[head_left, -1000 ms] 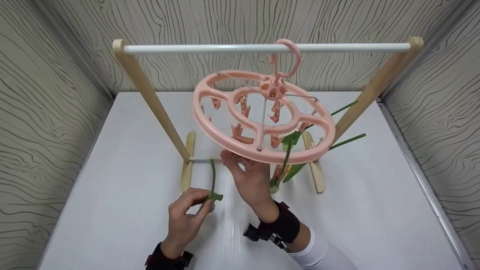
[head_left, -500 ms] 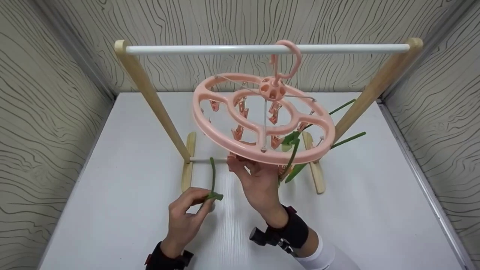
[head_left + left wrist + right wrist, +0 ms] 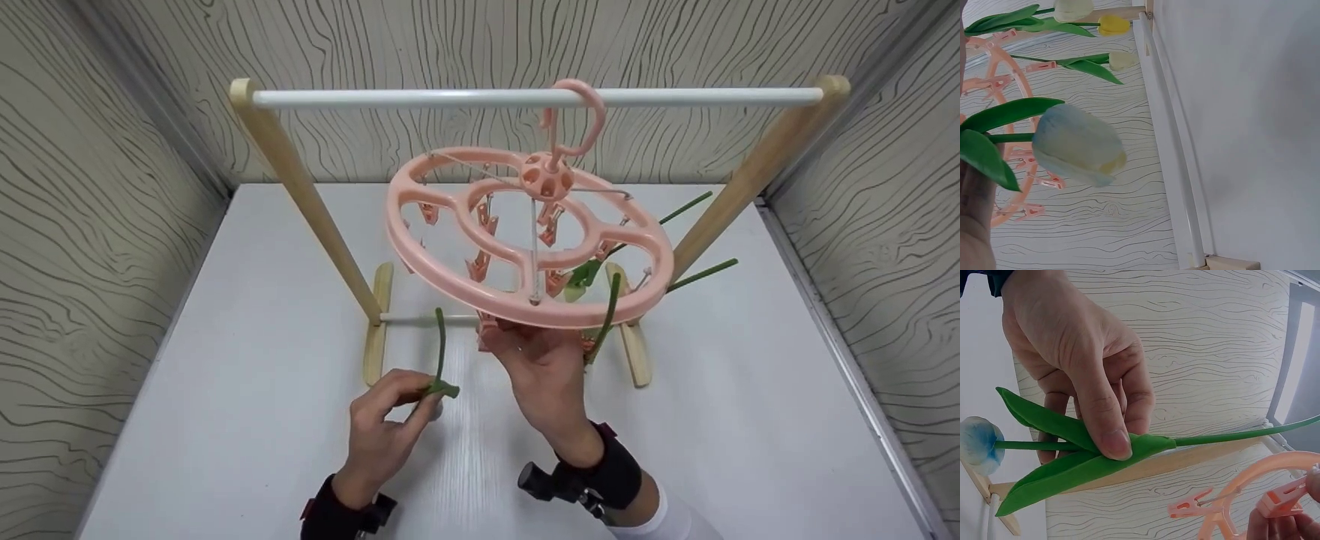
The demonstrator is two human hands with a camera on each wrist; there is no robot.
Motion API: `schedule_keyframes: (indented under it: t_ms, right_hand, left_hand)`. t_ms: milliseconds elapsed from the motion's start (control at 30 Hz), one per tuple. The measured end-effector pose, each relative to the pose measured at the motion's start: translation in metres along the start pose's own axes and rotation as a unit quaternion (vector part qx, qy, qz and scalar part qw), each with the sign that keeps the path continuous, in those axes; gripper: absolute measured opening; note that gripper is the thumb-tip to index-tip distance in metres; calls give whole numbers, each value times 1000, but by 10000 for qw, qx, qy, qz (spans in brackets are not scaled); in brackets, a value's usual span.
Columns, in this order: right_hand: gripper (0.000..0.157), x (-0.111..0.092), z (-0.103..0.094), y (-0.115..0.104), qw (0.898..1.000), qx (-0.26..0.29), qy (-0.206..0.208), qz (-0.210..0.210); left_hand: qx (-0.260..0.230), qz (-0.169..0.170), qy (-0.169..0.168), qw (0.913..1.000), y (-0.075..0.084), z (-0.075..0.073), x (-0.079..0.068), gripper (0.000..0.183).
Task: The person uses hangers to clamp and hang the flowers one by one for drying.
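My left hand (image 3: 386,427) pinches an artificial tulip at its leaves, and the green stem (image 3: 441,337) points up and away. In the right wrist view the thumb presses on the leaves (image 3: 1067,475), beside a white-blue bloom (image 3: 981,445). The same tulip (image 3: 1078,143) fills the near part of the left wrist view. My right hand (image 3: 551,375) reaches under the front rim of a pink round clip hanger (image 3: 450,277). Its fingers hold a pink clothespin (image 3: 1283,498); the rim hides some fingertips in the head view.
The hanger hooks over a white bar (image 3: 420,98) on a wooden stand (image 3: 304,195). Other tulips, including a yellow one (image 3: 1113,25) and a whitish one (image 3: 1123,60), hang from its clips on the right. More pink clothespins (image 3: 478,266) dangle below. Patterned walls surround the white table (image 3: 247,420).
My right hand has moved right and down below the rim. The left hand has shifted slightly right with the tulip. The front hanging tulip stem has swung right.
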State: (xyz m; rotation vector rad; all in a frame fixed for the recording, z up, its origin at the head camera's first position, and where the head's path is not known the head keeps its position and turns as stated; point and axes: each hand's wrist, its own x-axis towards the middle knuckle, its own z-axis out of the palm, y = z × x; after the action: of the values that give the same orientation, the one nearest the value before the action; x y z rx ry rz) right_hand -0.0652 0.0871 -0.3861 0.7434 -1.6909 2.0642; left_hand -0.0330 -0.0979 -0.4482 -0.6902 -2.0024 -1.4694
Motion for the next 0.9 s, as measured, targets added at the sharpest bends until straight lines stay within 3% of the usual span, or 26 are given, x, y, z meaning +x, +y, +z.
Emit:
schedule_keyframes:
  t_ms: [433,700,900]
  right_hand:
    - [23,-4,-9,-8,9991,381,-196,61]
    - [18,-6,-7,-10,9992,368,-125,27]
    - [16,-6,-7,-11,9993,351,-110,10]
  left_hand:
    - [-451,237,-81,9987,0,13,9,30]
    - [-575,318,-141,9977,-20,22,6,30]
    - [-689,506,-184,9962,-25,26,7,30]
